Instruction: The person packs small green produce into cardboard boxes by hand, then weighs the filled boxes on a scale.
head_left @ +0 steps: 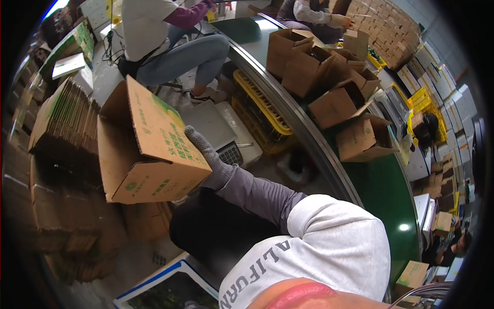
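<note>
White printed T-shirt (339,226) nearest; right hand (208,159) grasping an open brown cardboard box with green print (164,139)

Past the shirt, a grey-purple sleeved forearm (265,198) runs leftward across the view to the right hand, which clasps the box in a grey dotted glove (220,172). The box lies straight beyond the palm: its long printed panel slants from the glove to the upper left, its open mouth facing away from the hand. No left hand shows, so its state cannot be told. Farther out are a grey electronic scale (211,123), 1 yellow plastic crate (262,105) and a green-topped conveyor (381,190).
</note>
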The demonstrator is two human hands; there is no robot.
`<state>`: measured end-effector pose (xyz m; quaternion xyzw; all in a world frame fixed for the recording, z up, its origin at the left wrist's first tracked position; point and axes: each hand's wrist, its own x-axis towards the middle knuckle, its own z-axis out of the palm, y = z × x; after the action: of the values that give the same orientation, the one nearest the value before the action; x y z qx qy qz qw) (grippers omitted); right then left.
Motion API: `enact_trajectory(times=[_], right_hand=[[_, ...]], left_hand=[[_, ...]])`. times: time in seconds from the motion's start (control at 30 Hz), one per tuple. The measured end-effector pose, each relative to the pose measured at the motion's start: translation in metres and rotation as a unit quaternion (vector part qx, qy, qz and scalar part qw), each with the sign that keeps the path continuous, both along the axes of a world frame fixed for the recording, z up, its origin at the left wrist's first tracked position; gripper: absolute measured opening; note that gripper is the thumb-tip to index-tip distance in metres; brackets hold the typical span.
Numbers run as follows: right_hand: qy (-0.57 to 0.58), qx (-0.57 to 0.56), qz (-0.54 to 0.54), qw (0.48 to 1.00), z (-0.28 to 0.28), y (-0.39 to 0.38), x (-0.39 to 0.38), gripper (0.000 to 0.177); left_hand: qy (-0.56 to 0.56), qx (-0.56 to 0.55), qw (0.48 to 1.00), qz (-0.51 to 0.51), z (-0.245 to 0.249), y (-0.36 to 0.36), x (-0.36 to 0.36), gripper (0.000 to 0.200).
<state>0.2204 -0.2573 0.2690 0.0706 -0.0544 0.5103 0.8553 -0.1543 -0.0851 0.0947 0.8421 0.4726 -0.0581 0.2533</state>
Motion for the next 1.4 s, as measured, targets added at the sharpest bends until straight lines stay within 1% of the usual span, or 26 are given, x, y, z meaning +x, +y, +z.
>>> enact_trajectory(times=[0.03,0.13,0.17,0.27,0.3,0.4,0.53,0.73,0.83,0.87,1.0,1.07,1.13,1.17,1.23,1.27,1.33,1.37,1.4], right_hand=[[0.002,-0.029,-0.004,1.000,0.004,0.000,-0.001,0.048],[-0.010,0.000,-0.012,1.000,-0.001,0.001,0.002,0.045],[0.000,-0.008,-0.014,1.000,-0.004,0.004,0.004,0.045],[0.013,-0.007,-0.009,1.000,0.002,0.004,0.000,0.052],[0.015,0.004,0.002,1.000,-0.001,0.007,0.000,0.052],[0.008,0.000,-0.010,1.000,-0.001,0.009,-0.003,0.053],[0.010,-0.008,0.011,1.000,0.005,0.009,-0.006,0.052],[0.001,-0.022,-0.006,1.000,-0.002,0.018,-0.008,0.051],[0.001,-0.055,0.007,0.998,0.000,0.013,-0.006,0.050],[-0.010,-0.019,0.009,1.000,-0.003,0.010,-0.002,0.050],[-0.011,-0.001,0.006,1.000,0.009,-0.005,0.016,0.051],[-0.036,0.030,-0.003,0.999,0.008,-0.012,0.030,0.049],[-0.059,0.020,-0.045,0.997,0.006,-0.020,0.041,0.046],[-0.147,-0.068,-0.167,0.973,0.016,-0.023,0.033,0.045],[-0.174,-0.128,-0.199,0.956,-0.001,-0.030,0.045,0.045],[-0.112,-0.104,-0.114,0.982,-0.032,-0.026,0.071,0.045],[-0.113,-0.054,-0.116,0.985,-0.058,-0.024,0.081,0.045],[-0.113,-0.027,-0.124,0.985,-0.065,-0.023,0.084,0.046],[-0.096,-0.017,-0.094,0.991,-0.071,-0.023,0.084,0.046]], left_hand=[[-0.003,0.000,1.000,-0.005,0.000,0.003,0.005,0.069],[-0.013,-0.002,1.000,-0.011,0.000,0.013,0.023,0.069],[-0.016,-0.002,1.000,-0.013,0.000,0.015,0.027,0.069],[-0.023,-0.006,1.000,-0.021,0.002,0.021,0.038,0.069],[-0.025,-0.006,0.999,-0.023,0.001,0.023,0.040,0.069],[-0.034,-0.009,0.999,-0.034,0.004,0.028,0.049,0.069],[-0.048,-0.013,0.998,-0.030,0.007,0.032,0.053,0.069],[-0.078,-0.021,0.997,-0.018,0.014,0.038,0.050,0.070],[-0.101,-0.027,0.994,0.002,0.022,0.039,0.041,0.070],[-0.113,-0.027,0.993,0.013,0.029,0.040,0.035,0.070],[-0.166,-0.020,0.984,0.065,0.062,0.030,-0.002,0.071],[-0.197,-0.015,0.976,0.085,0.085,0.022,-0.022,0.071],[-0.232,0.001,0.967,0.108,0.111,0.009,-0.041,0.071],[-0.253,0.010,0.961,0.112,0.126,0.001,-0.049,0.071],[-0.306,0.043,0.945,0.103,0.163,-0.010,-0.058,0.071],[-0.338,0.065,0.935,0.089,0.184,-0.016,-0.057,0.072],[-0.418,0.115,0.900,0.039,0.224,-0.020,-0.031,0.072],[-0.465,0.133,0.875,0.015,0.244,-0.018,-0.013,0.072],[-0.512,0.120,0.851,0.007,0.262,-0.016,0.013,0.073]])
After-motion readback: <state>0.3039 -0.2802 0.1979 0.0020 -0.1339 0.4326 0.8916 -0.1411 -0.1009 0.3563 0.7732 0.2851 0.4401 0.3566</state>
